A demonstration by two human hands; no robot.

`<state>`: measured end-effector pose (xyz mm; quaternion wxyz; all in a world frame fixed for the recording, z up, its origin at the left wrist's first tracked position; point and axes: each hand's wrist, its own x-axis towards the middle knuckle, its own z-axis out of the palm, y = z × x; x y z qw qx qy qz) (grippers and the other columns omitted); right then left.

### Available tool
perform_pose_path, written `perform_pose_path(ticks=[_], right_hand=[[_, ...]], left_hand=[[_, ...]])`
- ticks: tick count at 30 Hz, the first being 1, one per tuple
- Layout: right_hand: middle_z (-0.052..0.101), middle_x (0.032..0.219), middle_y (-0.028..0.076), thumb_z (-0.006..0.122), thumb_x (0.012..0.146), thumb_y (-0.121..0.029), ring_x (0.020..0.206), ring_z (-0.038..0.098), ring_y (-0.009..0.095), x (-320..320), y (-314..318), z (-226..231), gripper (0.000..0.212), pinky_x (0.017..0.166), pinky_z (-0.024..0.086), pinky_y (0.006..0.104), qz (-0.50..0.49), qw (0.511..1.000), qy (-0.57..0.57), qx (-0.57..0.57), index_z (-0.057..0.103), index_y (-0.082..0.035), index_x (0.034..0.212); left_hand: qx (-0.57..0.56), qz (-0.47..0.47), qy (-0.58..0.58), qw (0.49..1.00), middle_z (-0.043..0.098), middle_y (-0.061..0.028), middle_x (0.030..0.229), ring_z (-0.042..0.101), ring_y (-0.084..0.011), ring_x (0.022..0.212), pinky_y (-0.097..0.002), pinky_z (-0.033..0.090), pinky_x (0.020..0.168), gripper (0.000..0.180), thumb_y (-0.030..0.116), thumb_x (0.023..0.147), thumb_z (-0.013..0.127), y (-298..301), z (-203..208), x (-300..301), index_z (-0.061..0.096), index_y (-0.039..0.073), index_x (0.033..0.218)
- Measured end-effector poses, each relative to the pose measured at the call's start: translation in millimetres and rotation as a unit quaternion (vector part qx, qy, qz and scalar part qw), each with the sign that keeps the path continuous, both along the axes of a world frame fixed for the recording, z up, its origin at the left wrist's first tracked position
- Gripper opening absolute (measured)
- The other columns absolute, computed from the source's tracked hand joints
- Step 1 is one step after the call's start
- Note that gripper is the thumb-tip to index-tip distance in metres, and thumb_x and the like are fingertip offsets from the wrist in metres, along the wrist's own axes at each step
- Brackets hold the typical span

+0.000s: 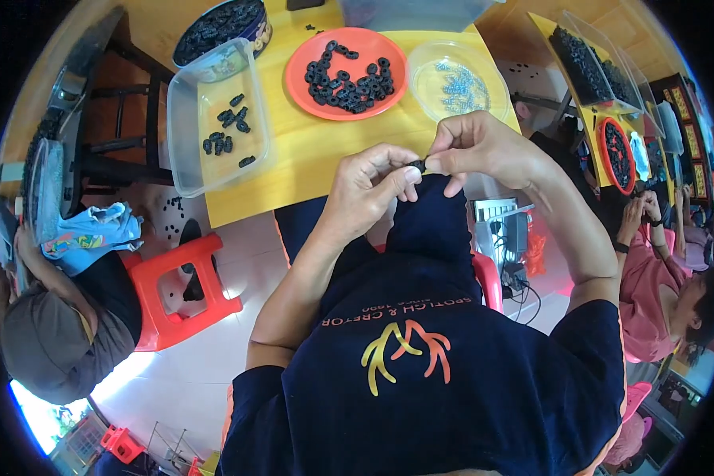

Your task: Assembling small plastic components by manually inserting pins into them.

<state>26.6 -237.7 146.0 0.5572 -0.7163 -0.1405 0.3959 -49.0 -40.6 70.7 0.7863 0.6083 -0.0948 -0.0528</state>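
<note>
Over the near edge of the yellow table, my left hand and my right hand meet fingertip to fingertip. Both pinch one small black part, mostly hidden by the fingers. Ahead of them lies a red plate with many black ring-shaped parts on it. To its left is a clear rectangular tub holding several black pieces. A shallow clear round container, just beyond my right hand, holds many tiny clear bluish pieces.
A round tin full of black parts stands at the back left, beside a translucent bin. A red stool and a seated person are at left. Other people sit at right near another table with a red tray.
</note>
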Motion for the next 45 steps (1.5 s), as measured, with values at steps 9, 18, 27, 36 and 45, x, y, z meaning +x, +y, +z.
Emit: perform_pose_path(ticks=[9, 18, 27, 36, 45], right_hand=[[0.065, 0.082, 0.005, 0.07, 0.086, -0.009, 0.071, 0.065, 0.01, -5, 3, -18, 0.012, 0.064, 0.058, 0.0245, -0.001, 0.999, 0.053, -0.007, 0.062, 0.001, 0.087], [0.064, 0.081, 0.004, 0.068, 0.088, -0.01, 0.072, 0.064, 0.009, 10, 18, -33, 0.012, 0.068, 0.058, 0.0253, -0.05, 0.999, 0.007, -0.004, 0.06, -0.002, 0.087], [0.064, 0.084, 0.005, 0.067, 0.089, -0.013, 0.076, 0.065, 0.009, 2, 19, -35, 0.015, 0.07, 0.058, 0.0238, -0.057, 0.995, -0.069, 0.033, 0.06, 0.0, 0.088], [0.064, 0.083, 0.004, 0.066, 0.09, -0.014, 0.077, 0.064, 0.008, 2, 22, -24, 0.016, 0.069, 0.058, 0.0241, -0.043, 0.998, -0.051, 0.01, 0.06, 0.0, 0.086], [0.063, 0.08, 0.004, 0.065, 0.09, -0.013, 0.072, 0.062, 0.008, 2, 24, -30, 0.016, 0.066, 0.057, 0.0235, -0.02, 0.989, -0.144, -0.03, 0.059, 0.002, 0.088]], left_hand=[[0.036, -0.036, 0.036, 0.998, 0.065, -0.0048, 0.076, 0.062, -0.009, 0.067, -0.0227, 0.049, 0.059, 0.012, 0.006, 0.091, 0.061, 7, -6, 0, 0.064, -0.003, 0.099], [0.015, 0.03, 0.05, 0.998, 0.065, -0.0061, 0.076, 0.063, -0.0109, 0.068, -0.0243, 0.05, 0.062, 0.014, 0.006, 0.091, 0.061, 8, -22, 18, 0.062, -0.003, 0.102], [-0.019, 0.027, 0.032, 0.999, 0.065, -0.0072, 0.078, 0.064, -0.0122, 0.067, -0.0238, 0.051, 0.06, 0.016, 0.008, 0.091, 0.061, 15, -17, 19, 0.062, -0.004, 0.101], [0.012, 0.008, 0.025, 1.0, 0.066, -0.0082, 0.079, 0.064, -0.0119, 0.068, -0.024, 0.05, 0.061, 0.014, 0.007, 0.091, 0.062, 19, -12, 18, 0.063, -0.004, 0.1], [-0.018, 0.026, 0.038, 0.999, 0.066, -0.0066, 0.077, 0.064, -0.0101, 0.066, -0.0228, 0.05, 0.058, 0.011, 0.005, 0.091, 0.061, 13, -20, 20, 0.063, -0.004, 0.097]])
